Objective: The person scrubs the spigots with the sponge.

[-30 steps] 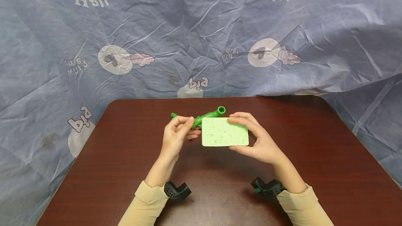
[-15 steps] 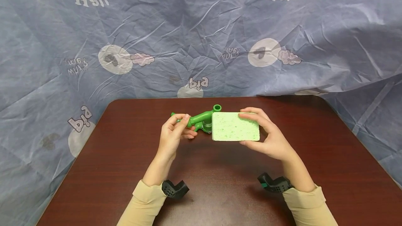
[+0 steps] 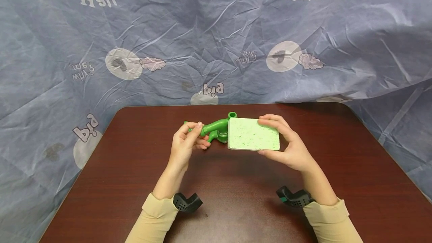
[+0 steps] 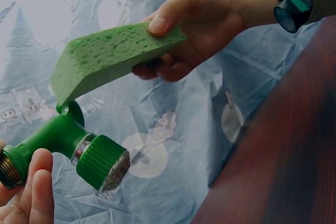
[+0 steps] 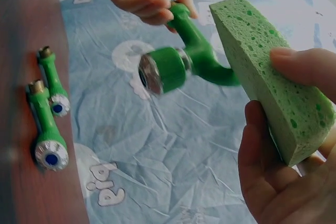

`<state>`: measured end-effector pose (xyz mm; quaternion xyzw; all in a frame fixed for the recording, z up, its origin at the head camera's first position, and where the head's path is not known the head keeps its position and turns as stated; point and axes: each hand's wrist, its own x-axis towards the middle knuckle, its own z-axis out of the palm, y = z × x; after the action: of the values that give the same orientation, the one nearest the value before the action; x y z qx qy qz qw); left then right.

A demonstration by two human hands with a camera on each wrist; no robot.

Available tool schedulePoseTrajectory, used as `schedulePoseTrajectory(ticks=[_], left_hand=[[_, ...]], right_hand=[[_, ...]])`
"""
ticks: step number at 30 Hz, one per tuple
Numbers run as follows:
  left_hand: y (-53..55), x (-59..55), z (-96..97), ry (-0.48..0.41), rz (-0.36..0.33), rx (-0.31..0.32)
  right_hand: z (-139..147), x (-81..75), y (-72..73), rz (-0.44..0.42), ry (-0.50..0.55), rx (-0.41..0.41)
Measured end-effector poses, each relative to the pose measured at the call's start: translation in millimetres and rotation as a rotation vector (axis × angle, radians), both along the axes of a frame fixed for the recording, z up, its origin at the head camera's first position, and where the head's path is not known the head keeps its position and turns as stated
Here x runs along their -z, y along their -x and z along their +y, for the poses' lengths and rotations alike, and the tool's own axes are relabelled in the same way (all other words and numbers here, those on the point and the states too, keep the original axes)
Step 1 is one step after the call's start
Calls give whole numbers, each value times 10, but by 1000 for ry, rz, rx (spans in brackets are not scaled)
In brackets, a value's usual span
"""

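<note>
My left hand [image 3: 183, 143] pinches a green tap [image 3: 217, 126] by its inlet end, between thumb and fingers, raised above the table. Brass thread shows at that end in the left wrist view, beside the fingers [image 4: 41, 182]. The tap's ribbed green handle [image 4: 101, 161] has a silvery cap. In my right hand [image 3: 291, 147] is a thick light-green sponge [image 3: 253, 134], gripped at its right end with the thumb on one side and fingers on the other. The sponge's left end overlaps the spout in the head view; in the right wrist view the spout [image 5: 226, 76] reaches its face.
Two more green taps, one upper [image 5: 50, 74] and one lower [image 5: 44, 114], are on the table in the right wrist view. The dark brown wooden table [image 3: 219, 198] backs onto a hanging blue printed sheet [image 3: 216, 40]. Black wrist cameras sit on both wrists.
The sponge has shifted right and slightly up, uncovering the tap's handle. My left hand has drawn the tap slightly left. Over the last half second both hands have barely moved.
</note>
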<state>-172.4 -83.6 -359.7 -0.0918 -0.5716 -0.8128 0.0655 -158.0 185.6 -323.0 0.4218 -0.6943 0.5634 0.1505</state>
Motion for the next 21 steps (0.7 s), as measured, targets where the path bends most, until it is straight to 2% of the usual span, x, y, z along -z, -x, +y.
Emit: schedulePoseTrajectory(ticks=[7, 11, 14, 21], left_hand=[[-20, -4, 33, 69, -27, 42], [-22, -6, 31, 91, -31, 35], [-24, -9, 30, 88, -34, 19], [-28, -1, 50, 98, -24, 40]], right_hand=[[-142, 78, -16, -44, -48, -56], [-115, 191, 41, -59, -104, -58], [-55, 286, 106, -74, -107, -67], [-68, 267, 103, -69, -172, -61]])
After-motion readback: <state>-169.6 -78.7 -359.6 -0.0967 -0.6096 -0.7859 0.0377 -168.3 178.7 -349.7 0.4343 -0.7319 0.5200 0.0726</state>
